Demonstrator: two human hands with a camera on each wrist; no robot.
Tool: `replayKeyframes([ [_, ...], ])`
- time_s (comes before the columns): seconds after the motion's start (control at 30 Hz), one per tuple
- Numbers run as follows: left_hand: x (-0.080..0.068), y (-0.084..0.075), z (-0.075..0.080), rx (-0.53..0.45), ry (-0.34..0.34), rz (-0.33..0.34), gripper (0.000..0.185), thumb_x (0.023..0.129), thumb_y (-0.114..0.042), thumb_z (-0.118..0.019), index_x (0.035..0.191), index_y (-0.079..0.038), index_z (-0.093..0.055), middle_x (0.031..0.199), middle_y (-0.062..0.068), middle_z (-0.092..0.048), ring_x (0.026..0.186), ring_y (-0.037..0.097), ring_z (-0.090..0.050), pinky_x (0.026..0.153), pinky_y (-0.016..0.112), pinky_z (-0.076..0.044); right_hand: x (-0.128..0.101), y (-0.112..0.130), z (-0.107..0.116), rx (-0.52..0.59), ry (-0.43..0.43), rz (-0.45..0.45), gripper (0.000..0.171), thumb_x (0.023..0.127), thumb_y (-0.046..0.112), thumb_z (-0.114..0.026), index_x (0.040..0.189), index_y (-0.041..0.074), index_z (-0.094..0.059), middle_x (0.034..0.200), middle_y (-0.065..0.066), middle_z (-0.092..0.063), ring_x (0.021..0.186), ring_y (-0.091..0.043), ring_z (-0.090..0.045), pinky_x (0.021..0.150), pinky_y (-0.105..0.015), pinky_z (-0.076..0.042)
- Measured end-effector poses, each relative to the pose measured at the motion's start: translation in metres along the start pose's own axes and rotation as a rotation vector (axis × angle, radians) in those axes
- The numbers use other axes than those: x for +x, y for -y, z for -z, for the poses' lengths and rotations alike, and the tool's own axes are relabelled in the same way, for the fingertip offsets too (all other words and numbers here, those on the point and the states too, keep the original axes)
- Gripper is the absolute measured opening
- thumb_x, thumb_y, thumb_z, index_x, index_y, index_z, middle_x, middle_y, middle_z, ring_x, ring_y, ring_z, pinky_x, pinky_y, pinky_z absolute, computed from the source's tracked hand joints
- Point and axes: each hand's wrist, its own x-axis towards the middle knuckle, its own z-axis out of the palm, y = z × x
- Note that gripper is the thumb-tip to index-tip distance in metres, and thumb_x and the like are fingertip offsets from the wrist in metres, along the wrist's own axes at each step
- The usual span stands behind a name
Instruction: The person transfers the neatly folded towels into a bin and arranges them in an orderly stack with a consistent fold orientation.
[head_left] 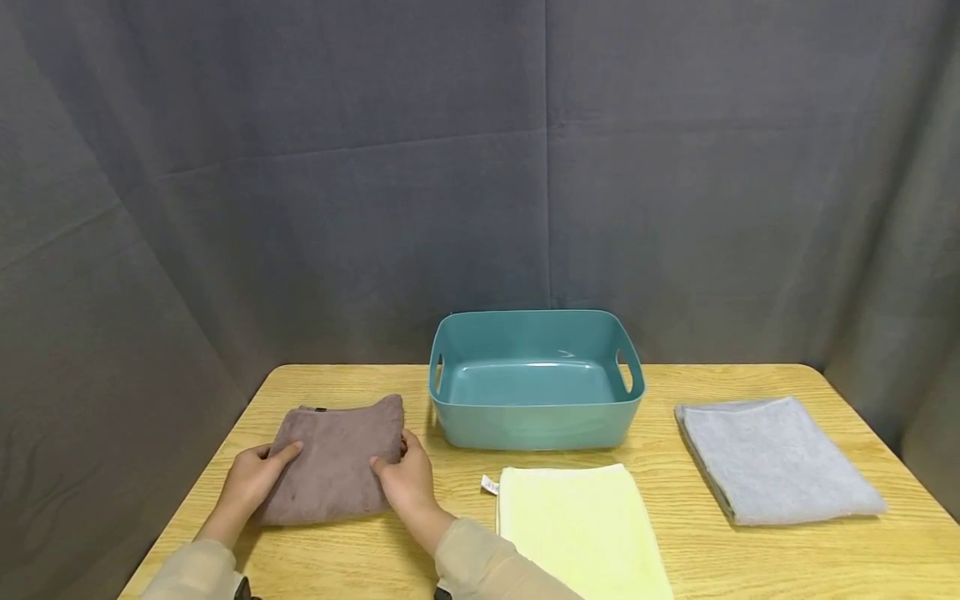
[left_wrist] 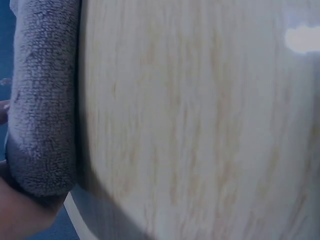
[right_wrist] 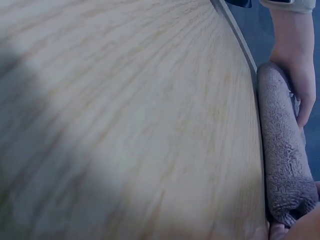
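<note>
Brown folded terry towel (head_left: 335, 463): lay on the pale wooden table (head_left: 375, 558), left of the teal plastic basket (head_left: 534, 379).
Left hand (head_left: 251, 482): I gripped its left edge, thumb on top, fingers curled at the side.
Right hand (head_left: 408, 479): I pinched its right edge the same way.
Nearby: a yellow folded towel (head_left: 581, 529) just beside my right wrist, a grey folded towel (head_left: 776, 458) well apart.
Risk: my edge-only hold could have let the folds sag open on lifting, or the towel could have caught the basket's rim.
</note>
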Motion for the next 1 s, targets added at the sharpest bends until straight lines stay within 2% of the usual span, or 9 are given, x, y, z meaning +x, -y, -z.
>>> replayKeyframes([
  [0.1,-0.002,-0.001,0.000,-0.041,0.013,-0.003,0.086,0.100,-0.054,-0.049,0.144,0.017,-0.032,0.143,0.040,-0.036,0.126,0.053,-0.043,0.103,0.059,-0.039,-0.001,0.001,0.000,-0.005,-0.004,0.012,0.059,0.085,0.003,-0.073,0.137,-0.011,-0.048,0.122,-0.018,-0.061,0.115,-0.034,-0.058,0.095,-0.045,-0.050],
  [0.23,-0.004,-0.002,-0.001,-0.088,0.040,-0.003,0.082,0.100,-0.046,-0.052,0.147,0.016,-0.026,0.147,0.040,-0.029,0.132,0.053,-0.036,0.107,0.060,-0.033,-0.002,0.001,-0.001,-0.013,-0.011,0.015,0.057,0.085,0.002,-0.073,0.136,-0.009,-0.050,0.123,-0.018,-0.061,0.115,-0.035,-0.057,0.095,-0.045,-0.050],
  [0.43,-0.009,-0.004,-0.002,-0.082,0.040,-0.024,0.075,0.101,-0.035,-0.053,0.147,0.016,-0.024,0.148,0.040,-0.026,0.135,0.054,-0.030,0.109,0.061,-0.029,-0.004,0.004,0.001,-0.005,0.003,0.023,0.056,0.085,0.000,-0.073,0.137,-0.005,-0.052,0.123,-0.014,-0.061,0.115,-0.033,-0.058,0.092,-0.043,-0.051],
  [0.67,-0.011,-0.005,0.000,-0.056,0.016,-0.044,0.073,0.100,-0.035,-0.055,0.148,0.013,-0.027,0.148,0.040,-0.027,0.134,0.054,-0.031,0.108,0.061,-0.031,-0.002,0.005,0.004,-0.022,-0.010,0.046,0.053,0.084,-0.003,-0.073,0.133,-0.006,-0.055,0.117,-0.013,-0.063,0.110,-0.032,-0.060,0.089,-0.041,-0.053],
  [1.0,-0.022,-0.008,0.000,-0.061,-0.036,-0.073,0.068,0.100,-0.033,-0.059,0.146,0.012,-0.034,0.144,0.038,-0.036,0.129,0.052,-0.041,0.102,0.060,-0.039,-0.007,0.012,0.007,-0.036,0.025,0.003,0.053,0.085,-0.003,-0.069,0.135,-0.010,-0.051,0.116,-0.015,-0.062,0.106,-0.031,-0.061,0.085,-0.040,-0.054],
])
